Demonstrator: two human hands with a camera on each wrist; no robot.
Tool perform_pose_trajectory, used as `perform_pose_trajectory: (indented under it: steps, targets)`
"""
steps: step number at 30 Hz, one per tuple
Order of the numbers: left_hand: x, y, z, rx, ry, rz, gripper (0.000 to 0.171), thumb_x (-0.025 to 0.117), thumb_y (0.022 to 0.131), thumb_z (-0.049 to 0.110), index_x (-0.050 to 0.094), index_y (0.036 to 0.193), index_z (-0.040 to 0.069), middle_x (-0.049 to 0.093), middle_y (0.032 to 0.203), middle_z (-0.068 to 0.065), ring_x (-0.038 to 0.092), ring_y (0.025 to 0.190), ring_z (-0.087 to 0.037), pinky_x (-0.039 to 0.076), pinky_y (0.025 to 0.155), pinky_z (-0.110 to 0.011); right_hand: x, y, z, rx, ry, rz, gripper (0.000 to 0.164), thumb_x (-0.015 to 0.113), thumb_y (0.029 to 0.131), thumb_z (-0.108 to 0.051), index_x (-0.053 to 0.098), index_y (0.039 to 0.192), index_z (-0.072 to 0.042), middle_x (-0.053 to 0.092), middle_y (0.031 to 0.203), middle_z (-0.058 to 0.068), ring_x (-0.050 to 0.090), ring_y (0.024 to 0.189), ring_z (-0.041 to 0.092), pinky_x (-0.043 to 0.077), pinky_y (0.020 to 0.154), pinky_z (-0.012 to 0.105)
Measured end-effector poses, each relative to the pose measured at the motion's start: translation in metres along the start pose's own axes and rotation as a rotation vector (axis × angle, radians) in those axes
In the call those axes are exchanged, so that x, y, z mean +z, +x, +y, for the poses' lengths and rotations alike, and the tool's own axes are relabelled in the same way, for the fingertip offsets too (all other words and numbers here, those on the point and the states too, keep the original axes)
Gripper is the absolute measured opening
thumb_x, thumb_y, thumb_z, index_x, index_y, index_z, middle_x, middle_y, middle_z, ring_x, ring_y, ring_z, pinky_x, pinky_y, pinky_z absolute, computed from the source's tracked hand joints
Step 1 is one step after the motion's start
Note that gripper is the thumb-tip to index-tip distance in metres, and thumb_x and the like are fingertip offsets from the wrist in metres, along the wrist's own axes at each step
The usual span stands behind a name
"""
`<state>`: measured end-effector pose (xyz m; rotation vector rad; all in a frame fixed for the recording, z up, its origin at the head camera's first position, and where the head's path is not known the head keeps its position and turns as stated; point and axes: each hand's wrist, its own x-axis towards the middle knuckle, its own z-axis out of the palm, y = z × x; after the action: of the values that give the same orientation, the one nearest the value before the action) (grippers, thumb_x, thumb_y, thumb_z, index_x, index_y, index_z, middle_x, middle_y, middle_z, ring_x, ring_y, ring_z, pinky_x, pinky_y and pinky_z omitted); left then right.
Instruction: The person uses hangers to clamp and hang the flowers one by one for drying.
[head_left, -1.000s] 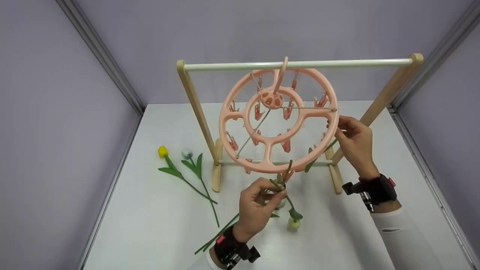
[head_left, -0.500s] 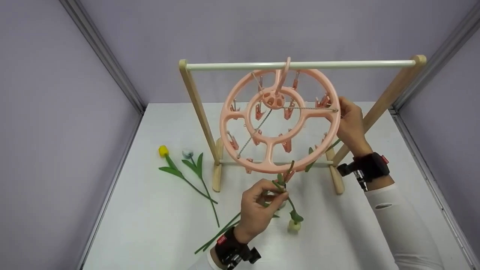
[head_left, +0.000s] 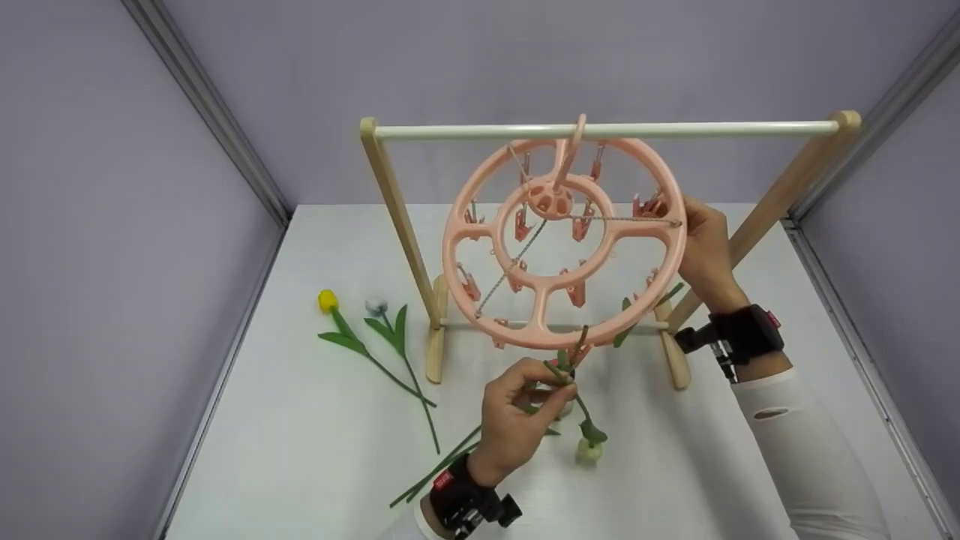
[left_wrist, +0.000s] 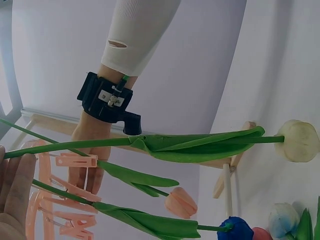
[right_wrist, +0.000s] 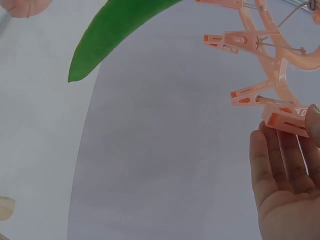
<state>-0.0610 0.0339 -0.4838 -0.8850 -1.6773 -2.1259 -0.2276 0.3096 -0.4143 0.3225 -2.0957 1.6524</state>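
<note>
A pink round clip hanger [head_left: 540, 307] hangs by its hook from a white rod, with clothes pegs around it. My left hand [head_left: 517, 420], below its front rim, pinches the stem of a white tulip [left_wrist: 297, 141], bloom pointing down. My right hand [head_left: 705, 244] is at the hanger's right side; in the right wrist view its thumb and fingers pinch a pink clothes peg [right_wrist: 285, 119]. The left wrist view shows a pink tulip [left_wrist: 181, 202] and a blue tulip [left_wrist: 234, 228], stems at the pegs. My left fingers hide part of the stems.
The wooden stand [head_left: 394, 217] carries the white rod [head_left: 465, 133]. On the white table, left of the stand, lie a yellow tulip [head_left: 328, 301] and a pale blue tulip [head_left: 376, 306]. More green stems [head_left: 439, 469] lie beside my left wrist. Walls enclose the table.
My right hand has moved up and back along the hanger's right rim to a peg there. My left hand stays almost still with the white tulip.
</note>
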Motion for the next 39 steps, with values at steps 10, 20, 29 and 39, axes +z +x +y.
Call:
perform_pose_trajectory:
  steps: [10, 20, 29, 39]
  targets:
    - [0.000, 0.001, 0.001, 0.018, 0.001, 0.006, 0.012, 0.072, 0.093, -0.012, 0.066, 0.102, -0.006, 0.065, 0.095, -0.028, 0.074, 0.087, -0.032, 0.069, 0.072, -0.036, -0.005, -0.013, -0.006, -0.009, 0.132, 0.021, 0.015, 0.073, 0.094, 0.007, 0.068, 0.103, 0.019, 0.081, 0.100, -0.004, 0.074, 0.093, 0.007, 0.060, 0.081, 0.017]
    - [-0.001, 0.003, 0.005, -0.003, 0.012, 0.017, 0.016, 0.073, 0.092, -0.011, 0.068, 0.105, -0.004, 0.066, 0.096, -0.026, 0.076, 0.093, -0.014, 0.069, 0.072, -0.036, -0.011, -0.029, -0.016, 0.042, 0.101, -0.001, 0.031, 0.075, 0.094, 0.004, 0.073, 0.125, 0.003, 0.080, 0.104, -0.003, 0.076, 0.096, 0.010, 0.061, 0.085, 0.018]
    - [-0.002, 0.007, 0.005, 0.049, 0.035, 0.013, 0.017, 0.073, 0.091, -0.013, 0.067, 0.105, -0.004, 0.067, 0.097, -0.025, 0.075, 0.091, -0.026, 0.068, 0.073, -0.035, -0.010, -0.044, -0.021, -0.013, 0.162, -0.038, 0.029, 0.070, 0.095, 0.010, 0.070, 0.124, 0.014, 0.081, 0.111, -0.004, 0.078, 0.104, 0.006, 0.062, 0.091, 0.017]
    - [-0.003, 0.014, 0.007, 0.114, 0.053, 0.004, 0.015, 0.073, 0.091, -0.014, 0.066, 0.101, -0.005, 0.065, 0.091, -0.024, 0.075, 0.089, -0.021, 0.068, 0.070, -0.033, -0.012, -0.062, -0.029, -0.028, 0.233, -0.108, 0.030, 0.068, 0.092, 0.017, 0.068, 0.122, 0.017, 0.080, 0.112, 0.002, 0.076, 0.104, 0.010, 0.063, 0.089, 0.019]
